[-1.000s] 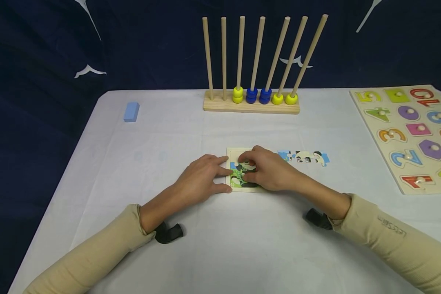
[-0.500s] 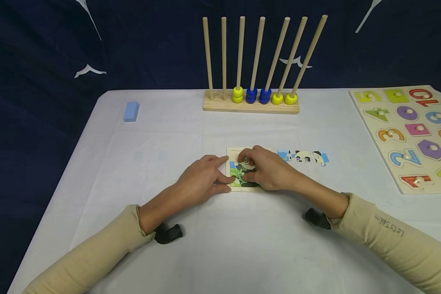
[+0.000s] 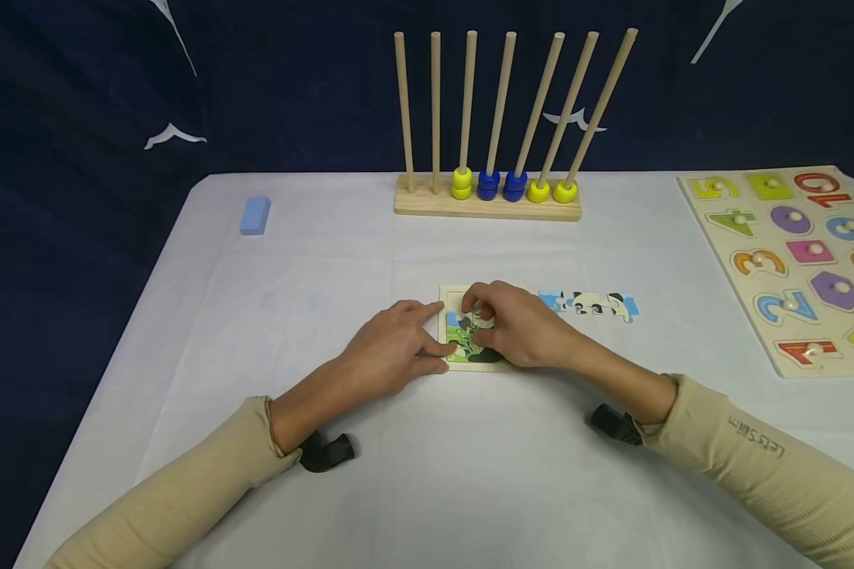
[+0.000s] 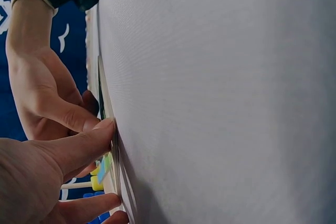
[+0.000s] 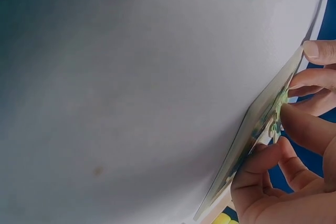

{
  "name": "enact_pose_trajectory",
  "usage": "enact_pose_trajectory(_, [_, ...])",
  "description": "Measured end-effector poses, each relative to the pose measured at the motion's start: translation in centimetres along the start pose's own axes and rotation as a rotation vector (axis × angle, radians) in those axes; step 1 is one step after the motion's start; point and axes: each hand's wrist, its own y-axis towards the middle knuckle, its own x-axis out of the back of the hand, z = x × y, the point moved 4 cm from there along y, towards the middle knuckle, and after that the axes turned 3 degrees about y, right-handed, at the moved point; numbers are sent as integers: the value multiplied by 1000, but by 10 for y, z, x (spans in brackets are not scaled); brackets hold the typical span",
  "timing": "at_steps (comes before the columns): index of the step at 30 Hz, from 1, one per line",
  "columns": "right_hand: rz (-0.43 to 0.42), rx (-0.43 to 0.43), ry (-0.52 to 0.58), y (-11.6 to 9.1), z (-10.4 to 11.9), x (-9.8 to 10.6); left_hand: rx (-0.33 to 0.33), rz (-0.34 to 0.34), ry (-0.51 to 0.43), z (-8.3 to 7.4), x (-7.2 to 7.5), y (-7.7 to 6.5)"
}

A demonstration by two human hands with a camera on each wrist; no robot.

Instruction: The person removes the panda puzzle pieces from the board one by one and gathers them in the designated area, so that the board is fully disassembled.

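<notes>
A small panda jigsaw sits in a pale wooden frame (image 3: 459,289), with green and blue pieces inside. My left hand (image 3: 391,348) spreads its fingers along the frame's left edge, one fingertip resting on the green lower-left part of the picture. Over the jigsaw, my right hand (image 3: 527,328) pinches a green-patterned puzzle piece (image 5: 274,127) between thumb and fingers. In the right wrist view that piece stands tilted above the frame. The hand covers the frame's right side in the head view. Just right of it, loose panda pieces (image 3: 587,303) lie in a row.
Behind the jigsaw stands a wooden peg abacus (image 3: 487,207) with yellow and blue beads. A number-and-shape knob board (image 3: 790,273) lies at the right. One light blue block (image 3: 255,216) sits at the back left. White cloth (image 3: 455,474) covers the table.
A left finger has moved from the frame's left edge down onto the lower-left of the jigsaw. My right hand stays over the same spot, its fingers shifting slightly.
</notes>
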Motion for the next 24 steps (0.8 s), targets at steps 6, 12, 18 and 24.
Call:
enact_pose_trajectory(6, [-17, 6, 62, 0, 0, -1, -6, -3, -7, 0, 0, 0])
enact_pose_trajectory(12, [-28, 32, 97, 0, 0, 0, -13, -11, -6, 0, 0, -1])
enact_pose_trajectory(18, [-13, 54, 153, 1, 0, 1, -13, -14, -9, 0, 1, -1])
enact_pose_trajectory(24, [-15, 72, 220, 0, 0, 2, -7, -8, -16, -1, 1, -1])
